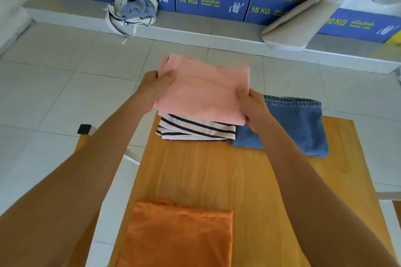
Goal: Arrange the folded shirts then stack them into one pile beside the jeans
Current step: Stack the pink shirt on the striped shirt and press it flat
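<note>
two hands: my left hand (161,80) pinches the far-left edge of the pink shirt (201,91), thumb on top; my right hand (251,104) grips its near-right corner, fingers curled under the fabric.
pink shirt: folded flat, held over the striped shirt (195,129); whether it already rests on it i cannot tell.
striped shirt: lies on the wooden table (195,171) at the far edge, its right side touching the jeans (290,123).
jeans: folded, to the right of the stripes, partly under my right wrist.
orange shirt (182,234): lies folded at the near edge of the table, well apart from the pile, close to my body.
key relation: the pink shirt's long axis runs left to right, skewed a little against the stripes below, and it hangs further out than they do.
next move, as i judge it: square it up, draw it slightly toward me and lower it; then reach back for the orange one.
risk: the overhang past the table's far edge could let the stack slide.
</note>
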